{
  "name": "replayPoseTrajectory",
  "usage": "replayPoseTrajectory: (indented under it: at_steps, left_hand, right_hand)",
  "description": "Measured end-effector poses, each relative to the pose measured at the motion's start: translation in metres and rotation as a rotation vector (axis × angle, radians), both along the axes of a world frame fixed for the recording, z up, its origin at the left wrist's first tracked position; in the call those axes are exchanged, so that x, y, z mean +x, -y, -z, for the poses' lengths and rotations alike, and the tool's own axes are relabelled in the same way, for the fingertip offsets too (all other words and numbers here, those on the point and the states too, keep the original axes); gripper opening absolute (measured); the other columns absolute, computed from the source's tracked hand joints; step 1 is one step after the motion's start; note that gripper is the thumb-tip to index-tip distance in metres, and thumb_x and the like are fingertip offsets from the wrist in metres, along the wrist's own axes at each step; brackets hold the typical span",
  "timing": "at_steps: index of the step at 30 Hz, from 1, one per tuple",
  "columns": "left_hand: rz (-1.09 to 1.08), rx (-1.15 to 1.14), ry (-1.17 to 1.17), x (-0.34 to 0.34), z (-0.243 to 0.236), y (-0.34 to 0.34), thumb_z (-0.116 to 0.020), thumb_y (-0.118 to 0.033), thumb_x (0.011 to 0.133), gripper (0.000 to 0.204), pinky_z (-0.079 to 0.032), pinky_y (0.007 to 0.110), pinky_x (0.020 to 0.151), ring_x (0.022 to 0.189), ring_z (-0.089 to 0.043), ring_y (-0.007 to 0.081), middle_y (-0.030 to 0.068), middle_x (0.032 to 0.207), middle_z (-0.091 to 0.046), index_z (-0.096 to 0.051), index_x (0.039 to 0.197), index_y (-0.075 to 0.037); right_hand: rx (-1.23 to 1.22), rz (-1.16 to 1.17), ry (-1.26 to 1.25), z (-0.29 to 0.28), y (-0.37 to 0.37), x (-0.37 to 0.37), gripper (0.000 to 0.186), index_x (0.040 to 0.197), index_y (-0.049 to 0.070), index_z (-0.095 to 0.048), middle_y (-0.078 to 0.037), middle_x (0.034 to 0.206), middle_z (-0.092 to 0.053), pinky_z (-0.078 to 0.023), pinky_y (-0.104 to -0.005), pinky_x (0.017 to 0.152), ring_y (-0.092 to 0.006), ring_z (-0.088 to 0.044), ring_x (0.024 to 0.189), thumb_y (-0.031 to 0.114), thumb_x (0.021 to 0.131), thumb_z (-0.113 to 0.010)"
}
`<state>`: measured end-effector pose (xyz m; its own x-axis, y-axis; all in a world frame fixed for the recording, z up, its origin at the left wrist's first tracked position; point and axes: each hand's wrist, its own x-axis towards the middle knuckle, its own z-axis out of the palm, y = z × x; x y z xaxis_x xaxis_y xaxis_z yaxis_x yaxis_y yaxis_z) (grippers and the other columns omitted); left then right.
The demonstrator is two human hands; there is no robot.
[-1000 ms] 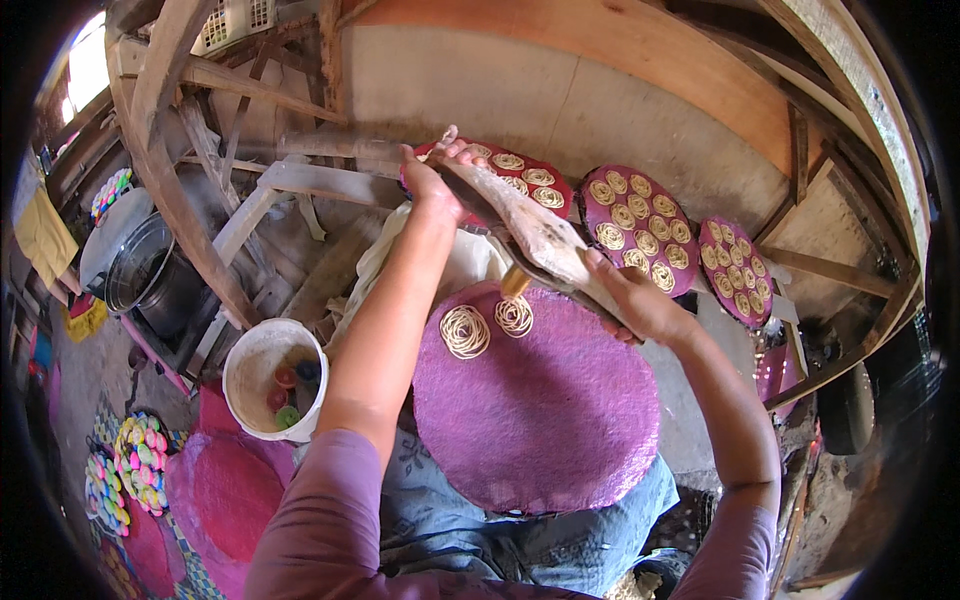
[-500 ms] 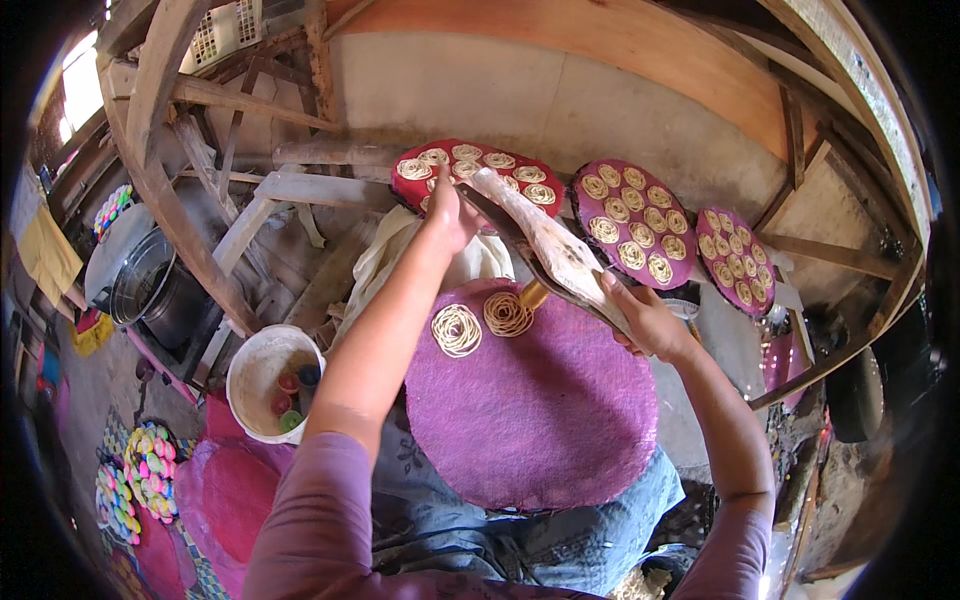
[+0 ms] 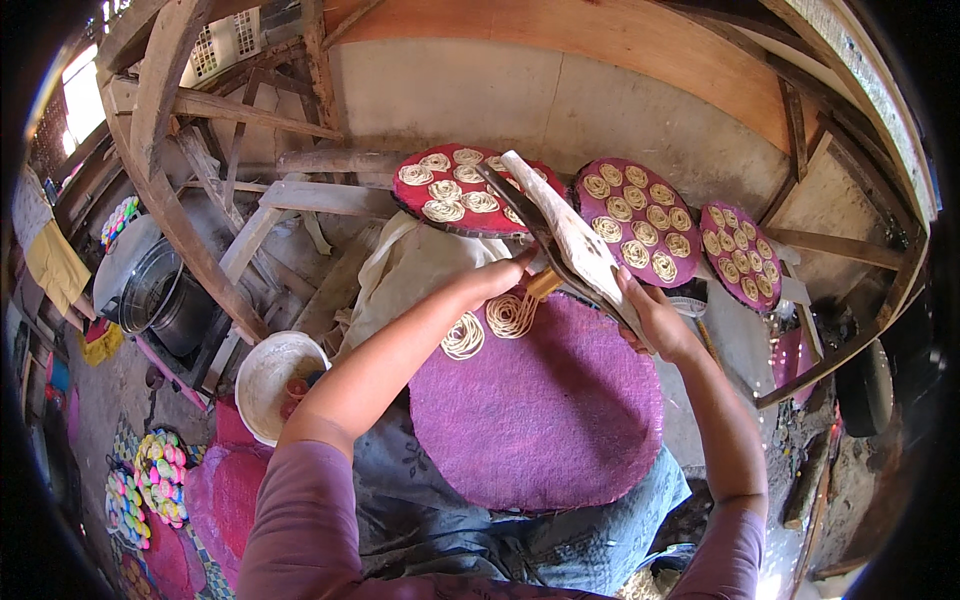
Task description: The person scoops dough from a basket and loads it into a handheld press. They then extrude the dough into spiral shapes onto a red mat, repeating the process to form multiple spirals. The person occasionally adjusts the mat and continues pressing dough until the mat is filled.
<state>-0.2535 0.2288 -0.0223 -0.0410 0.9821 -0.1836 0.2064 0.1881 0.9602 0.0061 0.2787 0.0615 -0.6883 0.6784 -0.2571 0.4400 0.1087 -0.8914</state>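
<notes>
A long wooden hand press (image 3: 575,245) with a pale upper lever slants over a purple cloth-covered round board (image 3: 540,410). My right hand (image 3: 655,315) is closed around its lower right end. Against its underside, by the yellowish cylinder (image 3: 543,283), lies my left hand (image 3: 497,280); its fingertips are partly hidden by the press. Pale strands run from the cylinder into a coil of dough strands (image 3: 510,315) on the board. Another finished-looking coil (image 3: 463,336) sits just left of it. The board rests over my lap.
Behind stand a red round board (image 3: 405,205) and two purple boards (image 3: 610,245) (image 3: 715,270), all bearing several coils. To the left are a white bucket (image 3: 255,395) and a dark pot (image 3: 165,300). Wooden beams (image 3: 150,150) frame the space.
My left hand has come down from the upper end of the press to beside the cylinder. The press has tilted more steeply, and its levers stand wider apart at the far end.
</notes>
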Motion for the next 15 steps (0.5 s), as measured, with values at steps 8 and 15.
replayPoseTrajectory:
  at_steps: [8,15]
  left_hand:
    - [-0.039,0.065,-0.069,-0.021,0.032,-0.003,-0.018,-0.057,0.1,0.072,-0.042,0.032,0.094,0.096,-0.063,0.0179,0.0115,0.099,-0.07,-0.051,0.129,0.0]
    - [-0.152,0.276,-0.773,-0.018,0.03,0.049,-0.03,-0.049,0.102,0.057,-0.034,0.039,0.1,0.12,-0.048,0.0253,0.0105,0.119,-0.063,-0.047,0.136,-0.006]
  right_hand:
    - [0.034,0.036,-0.005,0.008,-0.007,-0.004,0.072,0.096,0.005,-0.059,-0.003,0.058,-0.049,-0.035,-0.0268,0.04,-0.0105,-0.046,0.046,0.072,0.09,-0.037]
    - [0.033,0.096,-0.036,0.015,-0.008,0.005,0.072,0.098,0.003,-0.061,-0.003,0.058,-0.049,-0.036,-0.0261,0.041,-0.0097,-0.046,0.046,0.072,0.091,-0.038]
